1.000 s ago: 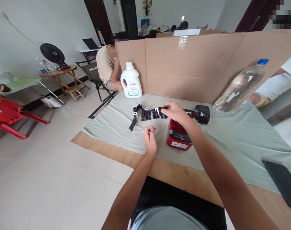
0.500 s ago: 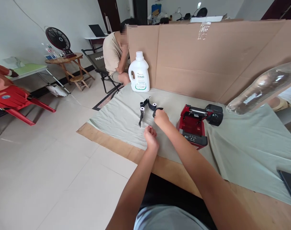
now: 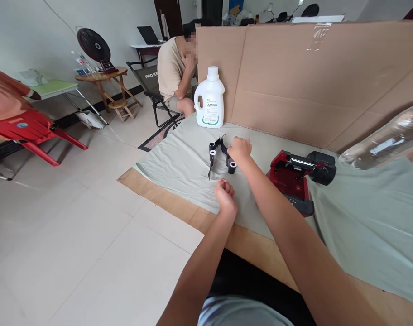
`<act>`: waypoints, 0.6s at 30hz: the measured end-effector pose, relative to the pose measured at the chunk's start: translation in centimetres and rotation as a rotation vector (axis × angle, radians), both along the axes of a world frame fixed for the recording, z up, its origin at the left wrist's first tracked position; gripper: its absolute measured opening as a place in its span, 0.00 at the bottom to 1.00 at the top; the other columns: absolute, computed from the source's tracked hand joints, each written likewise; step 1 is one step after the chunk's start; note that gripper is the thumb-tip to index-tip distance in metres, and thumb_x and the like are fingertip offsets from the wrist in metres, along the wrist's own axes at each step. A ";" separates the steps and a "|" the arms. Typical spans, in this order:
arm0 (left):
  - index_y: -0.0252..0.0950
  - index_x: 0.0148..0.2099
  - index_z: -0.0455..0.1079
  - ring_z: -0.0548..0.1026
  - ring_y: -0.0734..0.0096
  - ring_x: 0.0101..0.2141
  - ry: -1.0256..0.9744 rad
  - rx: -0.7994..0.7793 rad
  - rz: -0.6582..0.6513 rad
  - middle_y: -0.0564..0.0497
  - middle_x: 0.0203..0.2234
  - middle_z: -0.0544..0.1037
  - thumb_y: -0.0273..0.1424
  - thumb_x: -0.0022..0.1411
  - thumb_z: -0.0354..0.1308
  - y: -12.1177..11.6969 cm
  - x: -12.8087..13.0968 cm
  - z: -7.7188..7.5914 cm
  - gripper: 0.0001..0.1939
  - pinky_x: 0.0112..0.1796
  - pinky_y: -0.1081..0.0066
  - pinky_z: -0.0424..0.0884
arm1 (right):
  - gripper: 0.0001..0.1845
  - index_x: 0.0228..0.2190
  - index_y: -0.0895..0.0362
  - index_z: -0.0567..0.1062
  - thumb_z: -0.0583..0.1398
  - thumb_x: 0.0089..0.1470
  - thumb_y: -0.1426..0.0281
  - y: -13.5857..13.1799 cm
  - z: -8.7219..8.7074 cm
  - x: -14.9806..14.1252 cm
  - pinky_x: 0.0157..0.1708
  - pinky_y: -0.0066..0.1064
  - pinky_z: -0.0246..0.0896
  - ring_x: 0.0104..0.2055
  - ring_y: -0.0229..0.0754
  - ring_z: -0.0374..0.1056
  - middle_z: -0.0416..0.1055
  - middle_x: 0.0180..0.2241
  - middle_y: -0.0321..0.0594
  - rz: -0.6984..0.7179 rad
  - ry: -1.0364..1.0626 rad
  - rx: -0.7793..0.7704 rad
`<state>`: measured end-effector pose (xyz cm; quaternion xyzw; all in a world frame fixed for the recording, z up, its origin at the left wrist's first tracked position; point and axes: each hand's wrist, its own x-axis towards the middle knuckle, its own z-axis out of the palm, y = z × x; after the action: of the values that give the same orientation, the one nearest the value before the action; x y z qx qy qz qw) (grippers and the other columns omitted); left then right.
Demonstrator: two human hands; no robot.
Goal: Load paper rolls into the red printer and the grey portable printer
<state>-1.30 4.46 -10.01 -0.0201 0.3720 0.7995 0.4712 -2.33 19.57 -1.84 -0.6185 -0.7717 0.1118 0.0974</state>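
Note:
Over the cloth (image 3: 179, 158), my right hand (image 3: 240, 149) is raised with its fingers curled in; whatever they may hold is hidden. Just below and left of it lie black ribbon rolls with pale cores: one roll (image 3: 231, 168) is near the wrist, another roll (image 3: 212, 155) is farther left. A curved strip of black ribbon (image 3: 223, 146) runs between them, close to the hand. My left hand (image 3: 226, 194) is closed in a loose fist near the table's front edge, with nothing visible in it. A red and black label printer (image 3: 291, 181) stands open to the right.
A white detergent jug (image 3: 210, 102) stands at the back left. Behind it rises a cardboard panel (image 3: 288, 77). A clear plastic bottle (image 3: 383, 140) leans at the right. Beyond the table, a person (image 3: 170, 72) sits on a folding chair, near a fan (image 3: 96, 47).
My right hand carried the ribbon left from the printer and lowered it; one roll now rests on the cloth beneath the hand. My left hand has curled tighter. The view has turned.

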 end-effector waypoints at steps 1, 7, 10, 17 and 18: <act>0.39 0.29 0.56 0.42 0.79 0.17 0.002 0.003 -0.004 0.63 0.17 0.43 0.36 0.63 0.56 0.0 0.0 0.0 0.14 0.21 0.72 0.42 | 0.11 0.44 0.60 0.75 0.56 0.62 0.70 1.1 -0.2 -0.5 0.55 0.47 0.55 0.61 0.61 0.58 0.73 0.47 0.56 0.002 -0.006 -0.039; 0.39 0.29 0.57 0.43 0.79 0.17 0.036 0.016 -0.010 0.63 0.16 0.45 0.35 0.61 0.57 0.0 0.3 0.1 0.12 0.21 0.73 0.42 | 0.06 0.36 0.59 0.77 0.62 0.54 0.74 4.0 -1.4 -1.3 0.56 0.50 0.54 0.54 0.59 0.67 0.76 0.39 0.52 0.051 0.059 -0.122; 0.38 0.29 0.58 0.43 0.80 0.17 0.068 0.027 -0.003 0.63 0.16 0.45 0.35 0.60 0.58 0.0 0.4 0.2 0.13 0.21 0.73 0.42 | 0.09 0.41 0.57 0.76 0.58 0.60 0.70 3.8 -0.4 -0.6 0.52 0.43 0.60 0.51 0.54 0.70 0.76 0.43 0.50 0.118 0.184 -0.071; 0.38 0.29 0.59 0.44 0.80 0.17 0.161 0.080 -0.019 0.63 0.16 0.45 0.38 0.62 0.59 -0.3 0.8 0.5 0.16 0.21 0.75 0.43 | 0.18 0.54 0.52 0.64 0.54 0.66 0.61 -1.8 5.3 6.9 0.29 0.33 0.67 0.28 0.40 0.73 0.74 0.41 0.41 0.349 0.703 -0.284; 0.38 0.29 0.60 0.46 0.80 0.17 0.180 0.100 -0.043 0.63 0.16 0.46 0.38 0.63 0.59 -0.3 1.0 0.6 0.15 0.21 0.75 0.44 | 0.17 0.53 0.52 0.64 0.55 0.65 0.61 -3.3 6.0 8.8 0.28 0.32 0.66 0.26 0.39 0.72 0.74 0.36 0.38 0.390 0.772 -0.350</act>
<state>-0.34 4.16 -9.41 0.0834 0.3727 0.8055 0.4531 6.49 16.27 4.16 -0.3822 -0.7503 0.4787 0.2487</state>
